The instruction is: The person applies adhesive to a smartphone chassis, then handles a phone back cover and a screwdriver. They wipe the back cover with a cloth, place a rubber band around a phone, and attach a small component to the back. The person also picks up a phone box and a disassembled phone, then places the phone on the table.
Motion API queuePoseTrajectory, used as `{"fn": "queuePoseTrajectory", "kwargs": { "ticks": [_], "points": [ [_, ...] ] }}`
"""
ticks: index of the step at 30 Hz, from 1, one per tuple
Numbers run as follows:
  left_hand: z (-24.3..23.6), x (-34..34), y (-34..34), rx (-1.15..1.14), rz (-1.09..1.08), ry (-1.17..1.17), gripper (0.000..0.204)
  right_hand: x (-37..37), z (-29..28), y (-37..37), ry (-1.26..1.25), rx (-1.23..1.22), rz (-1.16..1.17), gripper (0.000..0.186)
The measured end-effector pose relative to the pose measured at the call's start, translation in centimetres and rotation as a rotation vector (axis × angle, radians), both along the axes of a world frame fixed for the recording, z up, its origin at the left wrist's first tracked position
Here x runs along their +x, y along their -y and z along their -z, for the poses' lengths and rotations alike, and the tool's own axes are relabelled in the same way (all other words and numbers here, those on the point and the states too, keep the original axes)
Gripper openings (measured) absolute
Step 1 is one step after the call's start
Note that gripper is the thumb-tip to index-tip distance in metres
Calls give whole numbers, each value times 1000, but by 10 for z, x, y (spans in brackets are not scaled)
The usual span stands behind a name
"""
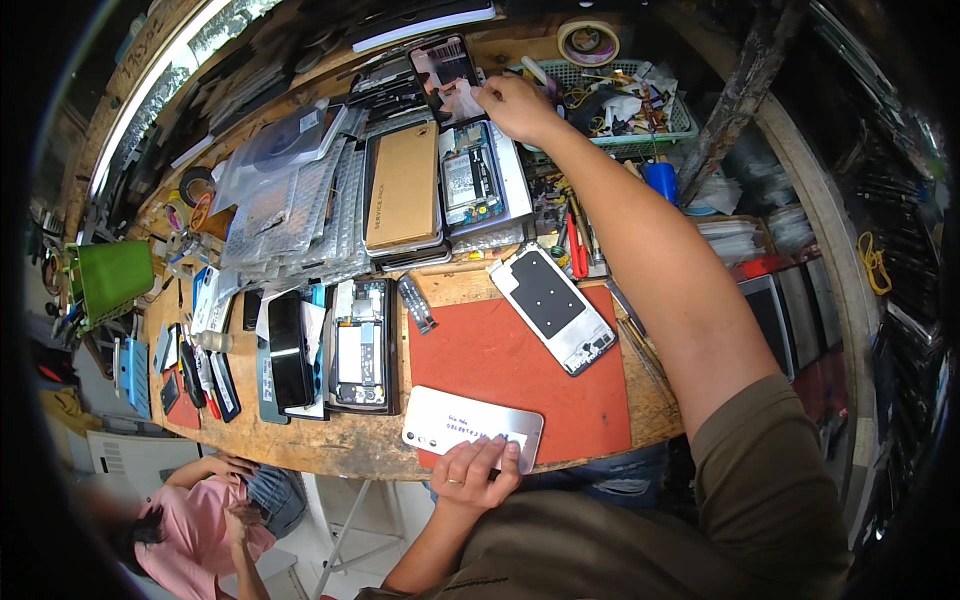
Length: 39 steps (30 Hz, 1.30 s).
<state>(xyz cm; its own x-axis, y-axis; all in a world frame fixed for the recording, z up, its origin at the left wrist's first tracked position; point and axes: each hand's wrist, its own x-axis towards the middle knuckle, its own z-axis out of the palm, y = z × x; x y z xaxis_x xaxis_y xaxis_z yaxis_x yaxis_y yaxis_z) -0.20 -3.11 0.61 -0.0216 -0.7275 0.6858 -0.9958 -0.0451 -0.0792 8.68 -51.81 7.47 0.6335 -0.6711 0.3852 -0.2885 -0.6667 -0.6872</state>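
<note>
Head view: left hand (478,470) closed on the near edge of a silver phone (465,418), fingers bunched over its surface. Phone lies flat side up, handwriting on it, camera holes at its left end, across the near edge of a red mat (470,345) on the desk (350,440). Right hand (513,107) reaches far, fingers curled at the right edge of a propped phone (443,72), lit screen; cannot tell whether it pinches or only touches. Phone frame (556,310) slanted on the mat's far right part. Left of mat: opened phone (362,352), then black phone (290,350). Far: brown box (403,187) on a stack; green basket (684,120) of parts, far right.
</note>
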Motion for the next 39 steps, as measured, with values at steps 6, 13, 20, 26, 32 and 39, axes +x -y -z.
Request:
{"fn": "queuePoseTrajectory", "kwargs": {
  "ticks": [6,13,20,26,32,39],
  "points": [
    [-1,1,-2,10,11,-10,11,-2,3,0,-10,-63,-30,29],
    [-1,0,-1,6,2,-11,11,1,2,2,9,-98,-9,48],
    [-2,0,0,2,5,-9,11,-2,-1,-2,10,-53,11,44],
    [0,0,-1,-4,4,-16,12,-1,4,-1,-5,-71,-14,29],
    [1,0,-1,6,11,-23,12,-1,4,2,-8,-127,-12,34],
    [0,1,-1,-2,20,-29,11,0,0,0,17,-57,-4,42]
  ]
}}
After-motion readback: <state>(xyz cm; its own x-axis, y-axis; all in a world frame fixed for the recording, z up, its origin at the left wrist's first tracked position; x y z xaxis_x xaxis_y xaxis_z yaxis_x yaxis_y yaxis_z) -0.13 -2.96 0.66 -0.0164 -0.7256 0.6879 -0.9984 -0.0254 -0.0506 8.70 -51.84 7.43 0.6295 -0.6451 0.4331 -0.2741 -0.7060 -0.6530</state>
